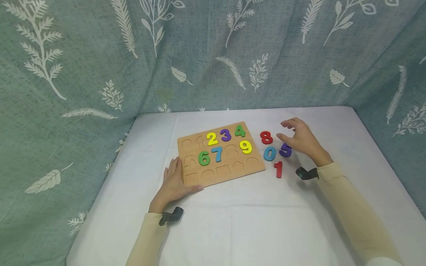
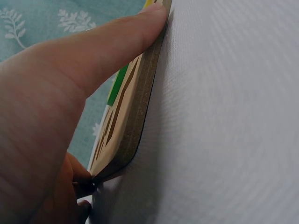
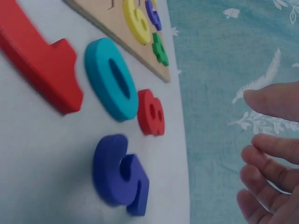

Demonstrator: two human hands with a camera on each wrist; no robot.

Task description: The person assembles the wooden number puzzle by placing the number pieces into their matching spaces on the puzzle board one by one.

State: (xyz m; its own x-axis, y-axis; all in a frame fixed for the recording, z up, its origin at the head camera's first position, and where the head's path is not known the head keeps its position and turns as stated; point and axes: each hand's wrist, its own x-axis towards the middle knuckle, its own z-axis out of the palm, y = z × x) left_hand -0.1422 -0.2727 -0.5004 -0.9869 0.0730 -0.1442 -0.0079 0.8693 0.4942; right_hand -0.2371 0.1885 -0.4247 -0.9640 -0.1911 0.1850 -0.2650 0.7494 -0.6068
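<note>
1. Beige sleeves (image 1: 357,214) enter from the near side, over the white cloth (image 1: 266,221) that covers the counter.
2. The left hand (image 1: 173,184) touches the near left corner of the wooden number puzzle board (image 1: 230,161); its grip is spread, thumb along the near edge, fingers along the left.
3. The board lies flat, slightly turned, left of the loose numbers. Its nearest row shows shape outlines; the middle row carries a green 6 (image 1: 201,157), blue 7 (image 1: 217,153) and yellow 9 (image 1: 246,149); the far row a yellow 2 (image 1: 212,140), purple 3 (image 1: 226,135) and green 4 (image 1: 241,133).
4. Just right of the board, a red 1 (image 1: 279,170) lies nearest on the cloth, with a blue 0 (image 1: 266,155) and purple 5 (image 1: 286,150) beyond it.
5. The right hand (image 1: 299,137) hovers above and beside the purple 5, its grip spread, thumb apart from the fingers.
6. A red 8 (image 1: 266,137) lies farthest of the loose numbers, near the board's right edge.
7. Behind hangs a grey-green curtain (image 1: 199,55) with white leaf prints.
</note>
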